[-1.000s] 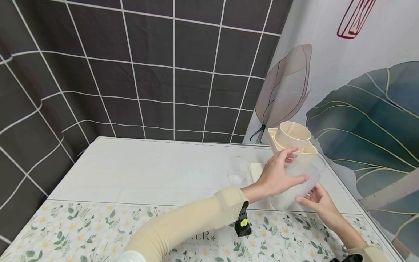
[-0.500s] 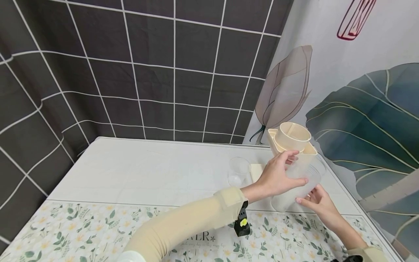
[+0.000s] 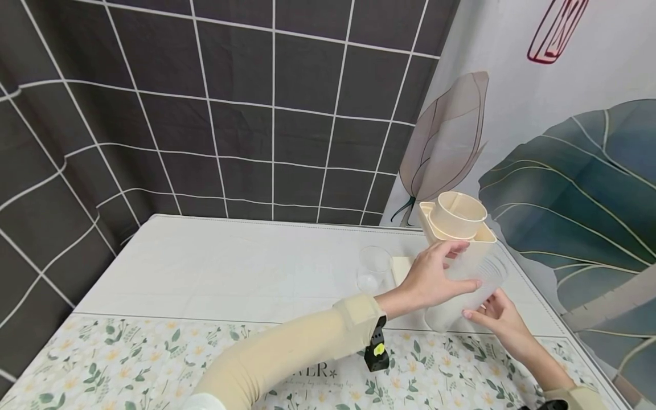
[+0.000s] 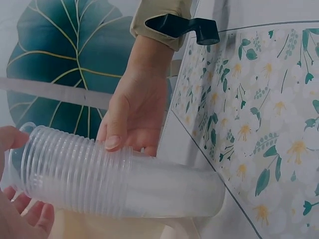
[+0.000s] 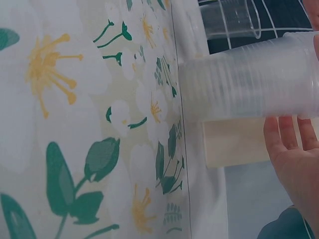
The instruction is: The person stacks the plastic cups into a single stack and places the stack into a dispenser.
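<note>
A nested stack of clear plastic cups (image 3: 456, 304) stands tilted near the table's right side, its base towards the floral cloth. My left hand (image 3: 433, 276) holds the upper part, thumb on the near side and fingers round the far side. Lower down, my right hand (image 3: 507, 327) holds the stack between thumb and fingers. Ribbed rims crowd one half of the cup stack (image 4: 169, 191) in the left wrist view. Fingertips of my right hand (image 5: 294, 164) touch its side in the right wrist view. Directly behind stands a cream plastic holder (image 3: 458, 219) with a round open collar, its lower part partly hidden.
A single clear cup (image 3: 373, 270) stands left of the hands, beside a pale cream block-like piece (image 3: 402, 267) partly covered by the left hand. White and floral cloth (image 3: 154, 353) covers the table. A dark grid-patterned curtain (image 3: 230, 131) hangs behind it.
The fingers of my left hand have slid slightly down beside the holder. The ribbed rims at the stack's top sit a little farther right. My right hand has hardly moved.
</note>
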`<state>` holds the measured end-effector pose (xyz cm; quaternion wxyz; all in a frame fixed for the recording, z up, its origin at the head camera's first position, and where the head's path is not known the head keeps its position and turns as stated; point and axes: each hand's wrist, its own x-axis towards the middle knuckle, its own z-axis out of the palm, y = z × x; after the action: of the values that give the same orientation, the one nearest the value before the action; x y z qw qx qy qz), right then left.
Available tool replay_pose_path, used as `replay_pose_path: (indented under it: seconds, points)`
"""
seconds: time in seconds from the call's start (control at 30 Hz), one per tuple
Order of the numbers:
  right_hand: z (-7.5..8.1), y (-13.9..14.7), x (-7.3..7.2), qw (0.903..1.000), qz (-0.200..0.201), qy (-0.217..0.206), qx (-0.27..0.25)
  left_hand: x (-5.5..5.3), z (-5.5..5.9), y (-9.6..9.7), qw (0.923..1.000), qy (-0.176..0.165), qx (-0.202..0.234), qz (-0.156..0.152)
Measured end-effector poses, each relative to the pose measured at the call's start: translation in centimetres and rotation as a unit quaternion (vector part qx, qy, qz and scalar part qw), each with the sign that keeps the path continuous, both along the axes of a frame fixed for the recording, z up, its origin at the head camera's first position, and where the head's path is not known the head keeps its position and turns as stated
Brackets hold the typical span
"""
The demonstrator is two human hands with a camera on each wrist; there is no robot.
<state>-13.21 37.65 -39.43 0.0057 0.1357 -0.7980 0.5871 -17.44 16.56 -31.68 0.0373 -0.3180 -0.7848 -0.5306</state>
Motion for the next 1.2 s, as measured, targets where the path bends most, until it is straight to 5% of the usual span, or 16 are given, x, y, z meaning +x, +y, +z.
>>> replay_pose_path:
  seconds: [1.2]
  points:
    - [0.04,-0.13,0.07,0.9998,0.004,0.014,0.014,0.23,-0.56,-0.50,0.9992,-0.041,0.001,0.005]
